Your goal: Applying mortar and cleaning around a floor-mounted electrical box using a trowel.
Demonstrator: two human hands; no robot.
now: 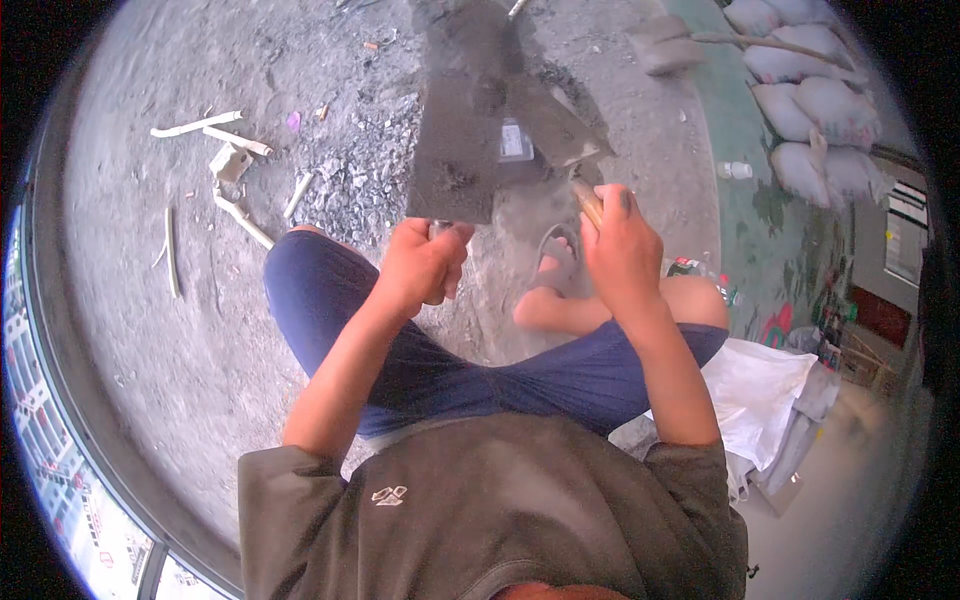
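My left hand (425,262) is closed round the grip of a flat, rectangular plastering float (455,150), its broad face coated in dark grey mortar. To the right, my right hand (622,240) grips the wooden handle of a trowel (560,125). The trowel's grey blade points up and away, close to the float's right edge. Between the two tools shows a small pale rectangular item (516,140); its kind is unclear. Dark wet mortar (465,35) spreads beyond the tools on the rough ground.
Grey rubble (370,165) lies left of the float, with white pipe pieces (240,215) farther left. A shovel (665,45) rests at the far right near several stacked white sacks (800,110). A white cloth or bag (755,395) lies beside my right knee.
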